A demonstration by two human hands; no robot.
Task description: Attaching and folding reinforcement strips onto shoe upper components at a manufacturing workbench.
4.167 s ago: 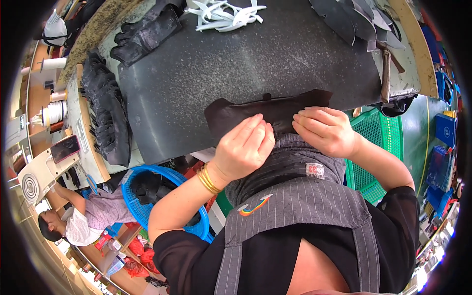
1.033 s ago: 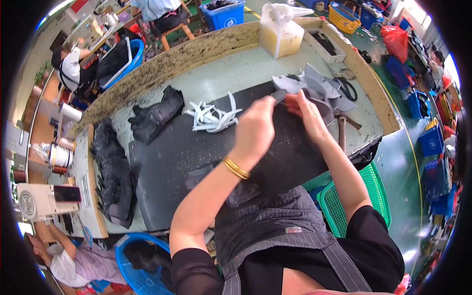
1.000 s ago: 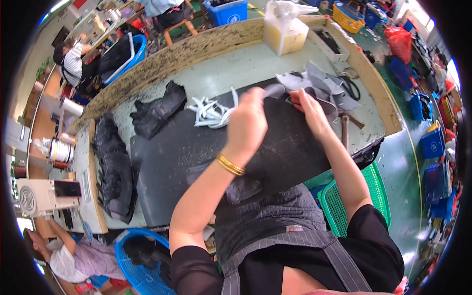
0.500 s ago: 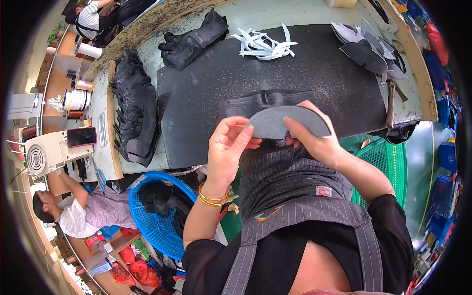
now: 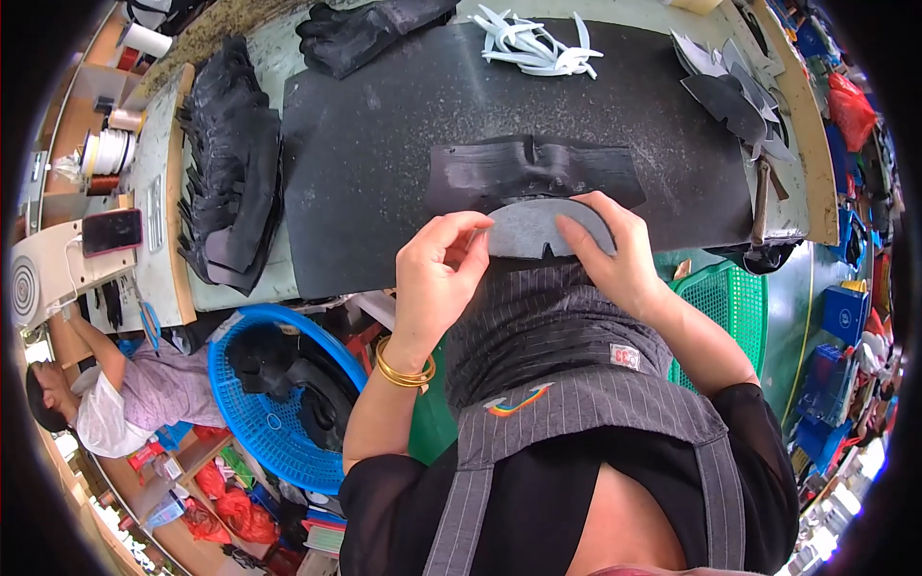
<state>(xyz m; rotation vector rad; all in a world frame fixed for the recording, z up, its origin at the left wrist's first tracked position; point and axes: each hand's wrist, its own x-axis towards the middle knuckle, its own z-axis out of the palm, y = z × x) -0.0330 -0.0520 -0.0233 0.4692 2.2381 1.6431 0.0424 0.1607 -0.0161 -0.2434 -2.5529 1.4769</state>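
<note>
Grey half-moon piece [image 5: 538, 230] is held above the near edge of the black mat [image 5: 365, 192], in front of the apron [image 5: 567, 413]. Its curved edge faces away from the wearer; its straighter edge, bearing a small dark notch, faces toward the wearer. Right hand [image 5: 622, 257]: closed on the right part of the piece, thumb laid on the upper face, index finger along the far edge; remaining fingers hidden. Left hand [image 5: 437, 269]: fingers curled, thumb and forefinger drawn nearly together at the left end; whether they grip it cannot be told. Gold bangles [image 5: 403, 374] sit on the left wrist.

Just beyond the piece, a dark notched panel [image 5: 480, 175] lies flat on the mat. White strips [image 5: 538, 48] lie in a loose heap at the mat's far side. Grey cut pieces [image 5: 725, 101] overlap at the far right. A stack of black pieces [image 5: 230, 173] stands left of the mat. Below it, a blue basket [image 5: 259, 403] holds black material; a green basket [image 5: 735, 298] is at right.
</note>
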